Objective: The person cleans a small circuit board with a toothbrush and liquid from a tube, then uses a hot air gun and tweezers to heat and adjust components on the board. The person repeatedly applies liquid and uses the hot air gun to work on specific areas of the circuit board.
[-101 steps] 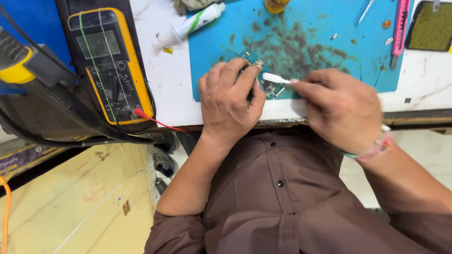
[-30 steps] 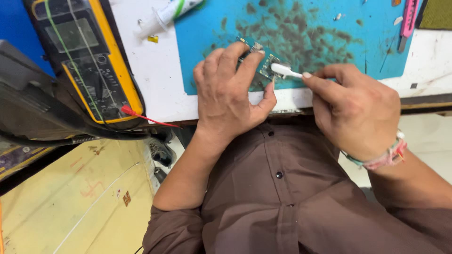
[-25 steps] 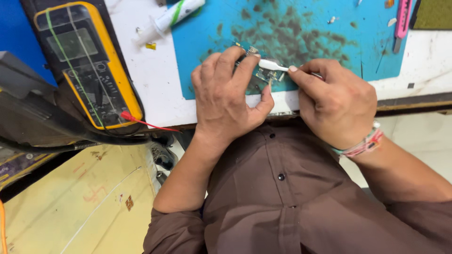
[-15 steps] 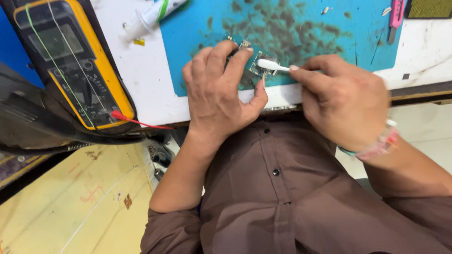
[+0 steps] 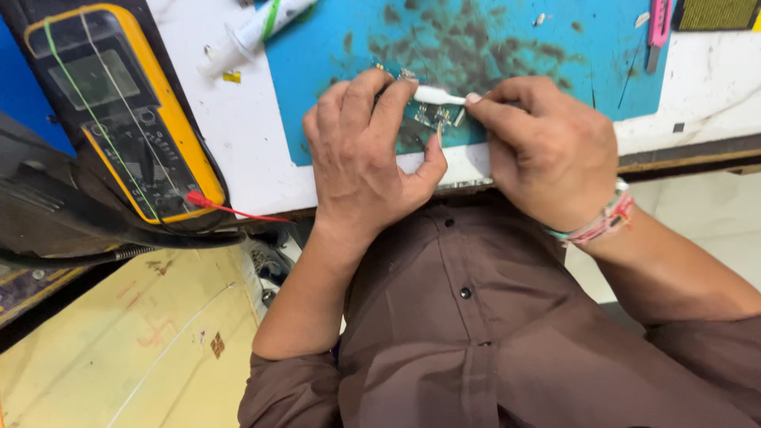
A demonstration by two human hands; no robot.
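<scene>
A small green circuit board [image 5: 432, 119] lies on the stained blue work mat [image 5: 491, 47] near the bench's front edge. My left hand [image 5: 365, 158] presses down on it, fingers curled over its left part and thumb at its lower edge. My right hand [image 5: 547, 150] pinches a thin white stick-like tool [image 5: 437, 96], whose tip rests over the board next to my left fingertips. A coloured thread band sits on my right wrist. Most of the board is hidden under my fingers.
A yellow-and-black multimeter [image 5: 119, 119] with a red lead [image 5: 238, 211] lies at the left of the white bench top [image 5: 238, 135]. A white tube with a green band [image 5: 258, 28] lies at the back. A pink cutter [image 5: 658, 24] rests at the right. Yellow floor shows below left.
Both hands have stayed on the board while the view shifted slightly. The white tool has slid a little left across the board between the earlier frames and now.
</scene>
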